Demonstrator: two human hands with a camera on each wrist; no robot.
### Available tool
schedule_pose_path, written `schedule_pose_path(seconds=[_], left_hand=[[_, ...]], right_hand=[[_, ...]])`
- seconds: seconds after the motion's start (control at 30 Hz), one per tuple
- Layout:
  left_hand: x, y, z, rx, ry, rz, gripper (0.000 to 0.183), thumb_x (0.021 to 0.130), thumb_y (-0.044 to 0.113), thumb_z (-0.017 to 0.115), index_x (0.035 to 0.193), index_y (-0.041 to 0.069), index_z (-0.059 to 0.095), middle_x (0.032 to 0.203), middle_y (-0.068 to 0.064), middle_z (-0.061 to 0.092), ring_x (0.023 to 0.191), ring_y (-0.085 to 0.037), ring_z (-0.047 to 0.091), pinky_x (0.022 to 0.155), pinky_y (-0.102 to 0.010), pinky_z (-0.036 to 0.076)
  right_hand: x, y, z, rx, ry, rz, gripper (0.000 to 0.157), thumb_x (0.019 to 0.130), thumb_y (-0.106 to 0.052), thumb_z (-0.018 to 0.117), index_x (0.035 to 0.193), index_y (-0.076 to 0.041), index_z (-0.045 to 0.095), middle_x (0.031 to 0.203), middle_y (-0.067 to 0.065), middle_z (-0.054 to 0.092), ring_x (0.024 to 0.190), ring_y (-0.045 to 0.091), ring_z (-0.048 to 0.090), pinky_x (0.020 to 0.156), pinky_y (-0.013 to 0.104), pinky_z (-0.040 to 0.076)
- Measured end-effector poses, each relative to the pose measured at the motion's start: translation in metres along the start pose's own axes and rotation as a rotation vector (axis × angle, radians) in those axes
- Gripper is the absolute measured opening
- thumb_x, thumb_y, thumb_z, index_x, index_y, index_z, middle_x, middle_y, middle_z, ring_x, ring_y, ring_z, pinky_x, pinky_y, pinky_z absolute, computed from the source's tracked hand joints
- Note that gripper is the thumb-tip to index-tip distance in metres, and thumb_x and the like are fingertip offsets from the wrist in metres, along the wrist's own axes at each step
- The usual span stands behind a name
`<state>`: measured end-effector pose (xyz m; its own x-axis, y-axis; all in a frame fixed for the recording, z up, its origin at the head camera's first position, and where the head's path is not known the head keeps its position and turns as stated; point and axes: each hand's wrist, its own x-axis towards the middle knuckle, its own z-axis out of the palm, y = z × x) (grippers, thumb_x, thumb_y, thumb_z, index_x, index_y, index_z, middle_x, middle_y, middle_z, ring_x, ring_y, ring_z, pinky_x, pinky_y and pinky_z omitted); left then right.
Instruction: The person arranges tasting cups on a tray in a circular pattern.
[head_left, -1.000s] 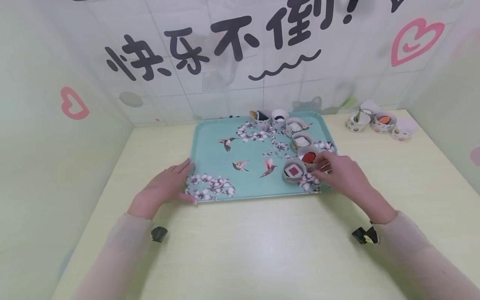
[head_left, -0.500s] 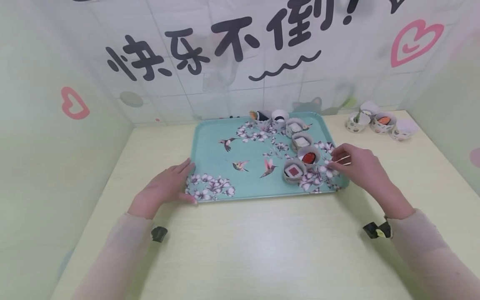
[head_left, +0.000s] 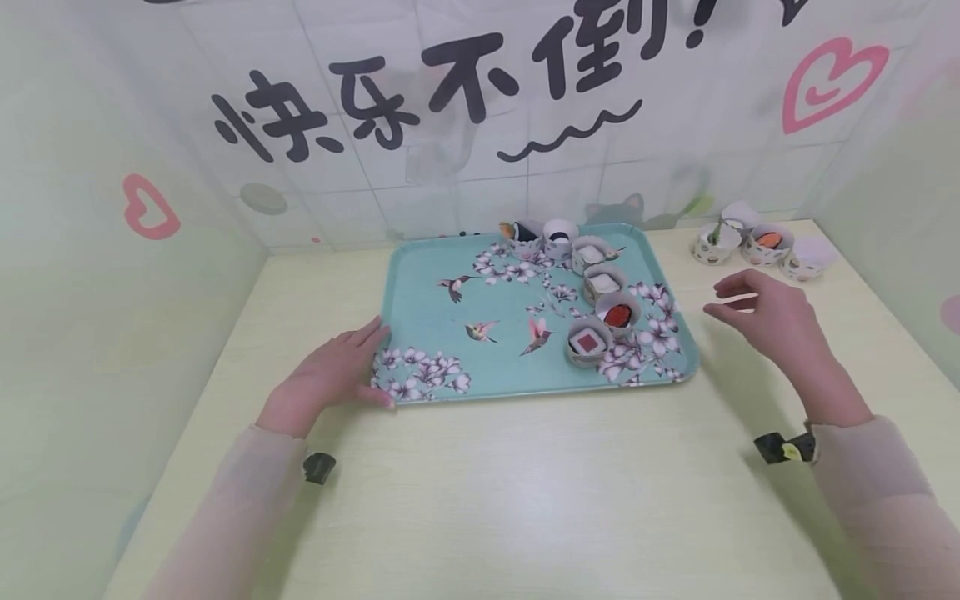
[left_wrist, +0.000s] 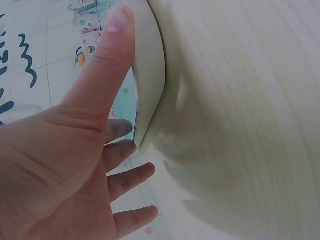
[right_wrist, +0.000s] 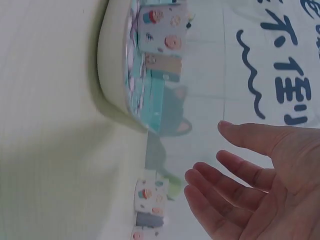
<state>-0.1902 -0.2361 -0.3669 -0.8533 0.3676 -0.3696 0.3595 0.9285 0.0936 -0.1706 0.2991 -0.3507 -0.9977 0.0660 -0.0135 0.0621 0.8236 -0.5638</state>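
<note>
Contact sits at the far left of my head feed: the left hand (head_left: 326, 371) rests on the left end of the blue-green tray (head_left: 420, 308), fingers straight and spread, thumb by the near corner, clamped on nothing. I read that touch as steadying. Well to the right of it, six small patterned cups stand on the tray in a bent row. Farthest from the hands are the cup with a black and orange filling (head_left: 525, 248) and the cup with a dark-centred filling (head_left: 557, 248); then come the cup with a square, red-centred piece (head_left: 587, 359), close to the near edge, two pale-filled cups (head_left: 595, 293), and the cup with a red filling (head_left: 602, 310), nearest the right hand's side. Beyond the tray's right rim, the right hand (head_left: 780, 325) hangs above the table (head_left: 480, 483), thumb and fingertips apart, nothing between them. Past those fingertips, toward the wall, I count four more cups (head_left: 763, 254) clustered on the table. I judge the arranging past halfway: six cups look placed, and those four seem to be what is left
</note>
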Motion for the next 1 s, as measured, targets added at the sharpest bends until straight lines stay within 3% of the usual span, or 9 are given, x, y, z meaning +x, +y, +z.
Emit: schedule_pose_path(seconds=[0.13, 0.47, 0.6, 0.67, 1.0], left_hand=[[0.0, 0.0, 0.0, -0.001, 0.001, -0.003, 0.116, 0.075, 0.057, 0.079, 0.157, -0.001, 0.021, 0.166, -0.022, 0.013, 0.147, -0.05, 0.026, 0.119, -0.061, 0.031], [0.0, 0.0, 0.0, -0.003, 0.002, -0.001, 0.116, 0.075, 0.056, 0.079, 0.157, -0.001, 0.021, 0.166, -0.022, 0.013, 0.147, -0.049, 0.026, 0.12, -0.06, 0.03], [-0.001, 0.001, -0.001, -0.006, -0.003, -0.001, 0.115, 0.075, 0.055, 0.079, 0.157, -0.001, 0.021, 0.166, -0.022, 0.013, 0.147, -0.049, 0.025, 0.12, -0.06, 0.029], [-0.001, 0.001, -0.002, -0.007, -0.004, -0.001, 0.115, 0.075, 0.055, 0.079, 0.157, -0.002, 0.021, 0.166, -0.022, 0.013, 0.148, -0.049, 0.025, 0.121, -0.06, 0.028], [-0.001, 0.001, -0.002, 0.008, -0.004, -0.004, 0.115, 0.076, 0.055, 0.079, 0.157, -0.001, 0.021, 0.166, -0.023, 0.014, 0.147, -0.049, 0.026, 0.12, -0.06, 0.03]], right_hand=[[0.003, 0.013, -0.009, 0.007, 0.016, 0.045, 0.053, 0.096, -0.041, 0.063, 0.129, 0.0, 0.055, 0.135, 0.028, 0.058, 0.118, 0.048, 0.06, 0.089, 0.056, 0.051], [0.012, 0.045, -0.028, 0.022, 0.061, 0.161, 0.073, 0.095, -0.053, 0.057, 0.141, 0.002, 0.045, 0.143, 0.029, 0.05, 0.127, 0.048, 0.051, 0.079, 0.03, 0.044], [0.018, 0.056, -0.034, 0.069, 0.073, 0.216, 0.081, 0.095, -0.055, 0.056, 0.15, 0.002, 0.035, 0.155, 0.028, 0.038, 0.135, 0.048, 0.044, 0.084, 0.033, 0.049], [0.022, 0.061, -0.036, 0.1, 0.08, 0.248, 0.086, 0.095, -0.056, 0.055, 0.154, 0.0, 0.029, 0.16, 0.025, 0.031, 0.14, 0.047, 0.039, 0.093, 0.043, 0.051], [0.038, 0.086, -0.043, 0.185, 0.141, 0.387, 0.095, 0.092, -0.06, 0.054, 0.158, -0.002, 0.016, 0.166, 0.02, 0.018, 0.148, 0.043, 0.029, 0.114, 0.054, 0.039]])
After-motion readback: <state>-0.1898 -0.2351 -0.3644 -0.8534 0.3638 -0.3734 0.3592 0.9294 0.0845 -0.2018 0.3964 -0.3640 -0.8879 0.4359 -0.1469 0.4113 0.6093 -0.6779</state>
